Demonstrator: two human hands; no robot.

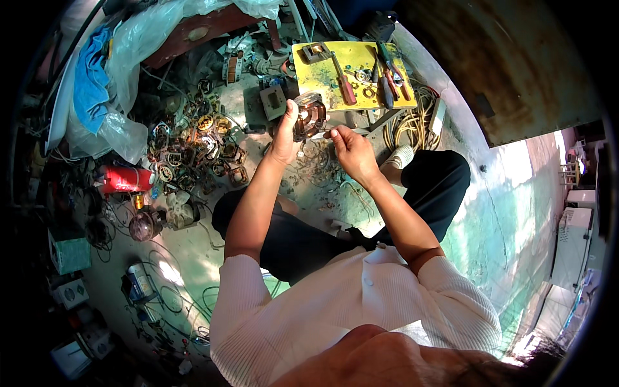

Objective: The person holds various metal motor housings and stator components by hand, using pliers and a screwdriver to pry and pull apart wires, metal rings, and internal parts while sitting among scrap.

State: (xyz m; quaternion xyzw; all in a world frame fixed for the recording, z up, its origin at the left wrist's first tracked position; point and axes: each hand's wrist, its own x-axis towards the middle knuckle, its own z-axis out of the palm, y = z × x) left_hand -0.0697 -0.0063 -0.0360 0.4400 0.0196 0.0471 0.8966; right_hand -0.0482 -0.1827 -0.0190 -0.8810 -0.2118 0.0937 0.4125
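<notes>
My left hand (pixel 282 140) holds up a motor stator (pixel 310 119) with brown copper windings, its thumb pressed along the side. Just right of it, my right hand (pixel 354 153) is closed in a pinch on what looks like a thin wire at the stator's lower edge. Beyond both hands is a low yellow-topped table (pixel 317 80). On it lie a screwdriver (pixel 347 90) with a red handle, pliers (pixel 391 71), other hand tools and a metal frame piece (pixel 316 52). Loose thin wire (pixel 314 160) is scattered on the floor below the hands.
A heap of copper-wound stators (pixel 196 145) covers the floor at left, near a red can (pixel 127 179). Coiled cable (pixel 416 122) lies right of the table. Plastic sheeting (pixel 129 64) and a blue cloth (pixel 91 80) hang at far left. A rusty metal panel (pixel 535 64) stands at upper right.
</notes>
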